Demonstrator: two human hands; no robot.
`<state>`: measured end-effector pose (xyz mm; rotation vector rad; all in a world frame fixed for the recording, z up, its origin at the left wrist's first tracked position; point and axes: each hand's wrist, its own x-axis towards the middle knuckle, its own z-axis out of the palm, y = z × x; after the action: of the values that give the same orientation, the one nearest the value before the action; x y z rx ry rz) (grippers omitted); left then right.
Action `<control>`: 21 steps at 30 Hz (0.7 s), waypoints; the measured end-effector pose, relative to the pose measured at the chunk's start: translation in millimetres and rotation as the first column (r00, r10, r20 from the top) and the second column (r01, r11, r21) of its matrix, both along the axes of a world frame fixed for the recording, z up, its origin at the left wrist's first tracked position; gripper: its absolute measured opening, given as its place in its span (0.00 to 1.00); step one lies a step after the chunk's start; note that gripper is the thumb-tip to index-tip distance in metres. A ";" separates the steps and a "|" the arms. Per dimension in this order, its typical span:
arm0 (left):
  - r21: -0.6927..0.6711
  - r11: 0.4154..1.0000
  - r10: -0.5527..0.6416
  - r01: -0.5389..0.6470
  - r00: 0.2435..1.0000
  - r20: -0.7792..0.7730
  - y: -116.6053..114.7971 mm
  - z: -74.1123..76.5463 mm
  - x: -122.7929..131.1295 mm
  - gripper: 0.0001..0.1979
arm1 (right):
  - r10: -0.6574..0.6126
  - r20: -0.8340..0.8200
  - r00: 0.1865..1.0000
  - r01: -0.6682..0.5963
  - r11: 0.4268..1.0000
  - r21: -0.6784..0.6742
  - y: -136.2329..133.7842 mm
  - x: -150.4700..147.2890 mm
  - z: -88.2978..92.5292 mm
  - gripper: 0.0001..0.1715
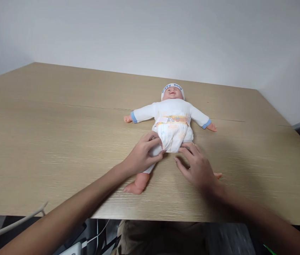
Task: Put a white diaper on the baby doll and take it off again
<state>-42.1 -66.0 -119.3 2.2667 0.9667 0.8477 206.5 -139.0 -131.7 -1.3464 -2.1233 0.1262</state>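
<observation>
A baby doll (172, 106) lies on its back, head away from me, in a white top with blue cuffs and a white hat with blue lettering. Around its hips is a white diaper (173, 136) with an orange patterned waist strip. My left hand (146, 152) pinches the diaper's edge at the leg opening on the left, thumb and fingers nearly together. At the opposite leg opening, my right hand (196, 163) touches the diaper with its fingertips, thumb held apart. This hand covers most of the doll's leg on that side.
The doll rests on a wide wooden table (59, 141) with a seam running across it. Behind stands a pale wall (150, 35). A white cable (14, 224) curves up at the near left edge, and a white device (71, 249) sits below the tabletop.
</observation>
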 end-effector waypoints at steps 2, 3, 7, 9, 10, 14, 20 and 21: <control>0.006 1.000 -0.012 0.012 1.000 0.011 0.2 -0.6 -0.6 0.05 | 0.011 0.003 1.000 -0.011 1.000 -0.019 -0.9 0.6 0.6 0.13; 0.016 1.000 -0.020 0.020 1.000 0.014 0.3 -0.7 -0.8 0.05 | 0.017 0.007 1.000 -0.016 0.999 -0.028 -1.4 0.8 1.1 0.13; 0.036 0.998 -0.044 0.043 0.999 0.021 0.5 0.8 -0.9 0.04 | 0.033 0.035 0.999 -0.031 0.998 -0.060 -3.3 1.3 2.5 0.16; 0.028 0.999 -0.037 0.036 0.999 0.016 0.2 1.8 -0.6 0.03 | 0.029 0.043 0.999 -0.026 0.997 -0.069 -4.0 1.2 2.6 0.17; 0.025 0.999 -0.031 0.031 0.999 0.012 0.1 2.2 -0.5 0.03 | 0.025 0.044 0.999 -0.022 0.997 -0.068 -4.2 1.0 2.5 0.17; -0.001 1.000 -0.013 0.013 1.000 -0.012 -0.2 1.4 0.2 0.05 | 0.004 -0.013 1.000 -0.005 0.998 -0.063 -4.1 0.1 0.7 0.20; -0.005 0.999 0.035 -0.035 0.999 0.003 -0.3 -3.1 3.8 0.10 | -0.109 -0.195 0.975 0.096 0.993 -0.074 1.2 1.2 0.2 0.13; -0.017 0.999 0.045 -0.045 0.999 0.004 0.0 -3.1 4.9 0.12 | -0.105 -0.190 0.976 0.094 0.993 -0.066 2.1 1.3 0.6 0.12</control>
<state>-37.1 -66.0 -122.5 2.2356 1.0228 0.8600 207.8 -136.9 -131.1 -1.4103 -1.8997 0.2672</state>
